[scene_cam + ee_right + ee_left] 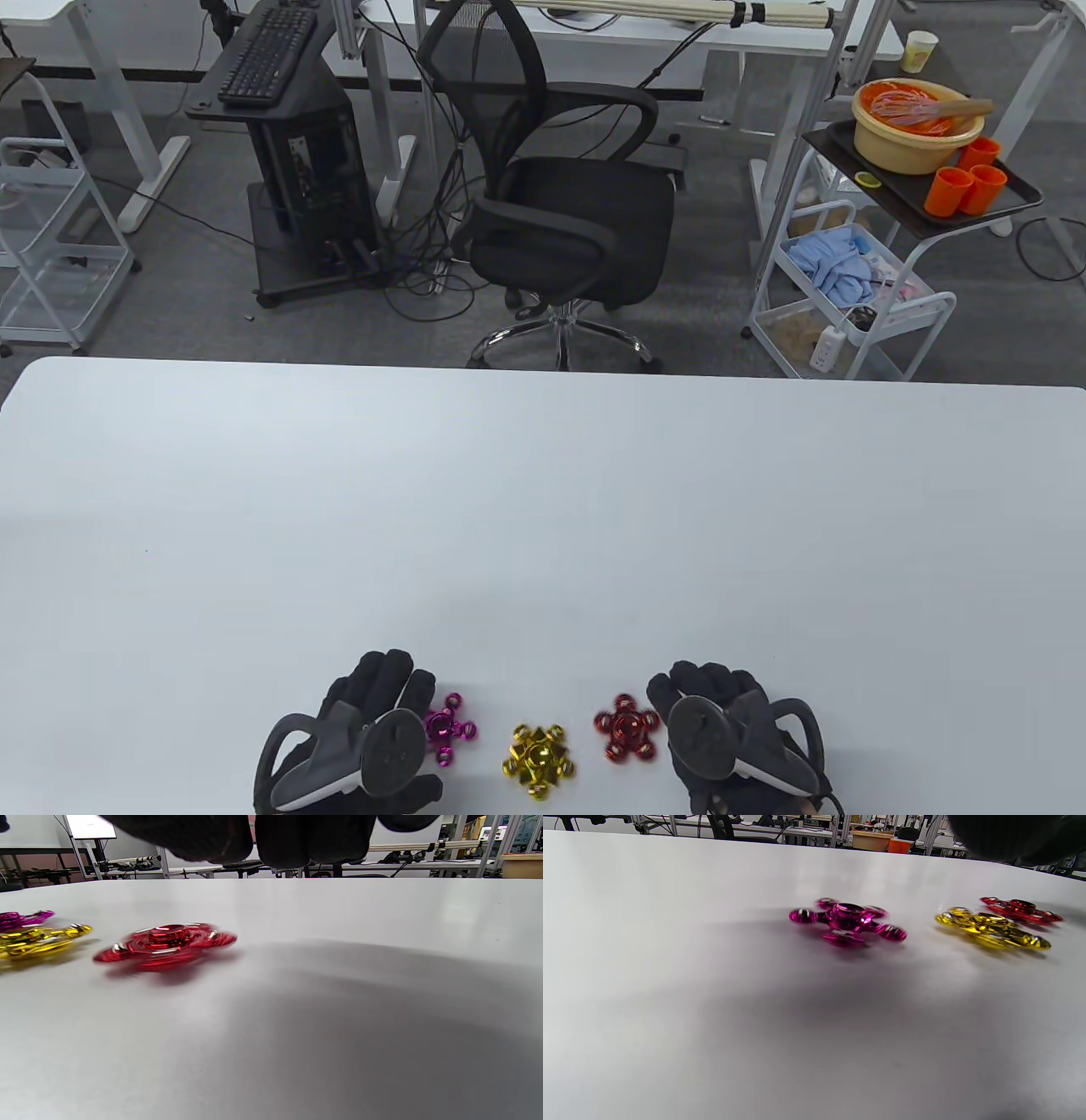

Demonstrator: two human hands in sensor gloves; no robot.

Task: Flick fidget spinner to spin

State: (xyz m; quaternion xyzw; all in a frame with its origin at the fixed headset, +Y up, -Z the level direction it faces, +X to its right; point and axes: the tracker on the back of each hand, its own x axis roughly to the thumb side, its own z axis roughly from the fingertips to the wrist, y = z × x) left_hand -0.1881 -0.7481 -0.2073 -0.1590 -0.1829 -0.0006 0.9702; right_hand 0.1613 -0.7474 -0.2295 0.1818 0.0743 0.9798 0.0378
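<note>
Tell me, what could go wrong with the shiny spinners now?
The three spinners lie close in a row, so the blurred, seemingly spinning red spinner might drift and knock the gold spinner. The left hand sits right beside the pink spinner; a careless flick could send it sliding instead of spinning.

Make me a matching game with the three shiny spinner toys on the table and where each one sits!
Things:
1. shiny pink metal fidget spinner
2. shiny gold metal fidget spinner
3. shiny red metal fidget spinner

Places:
A. in the middle of the row, between the other two
B. right next to the person's right hand
C. right next to the person's left hand

Right pairs: 1-C, 2-A, 3-B.
</note>
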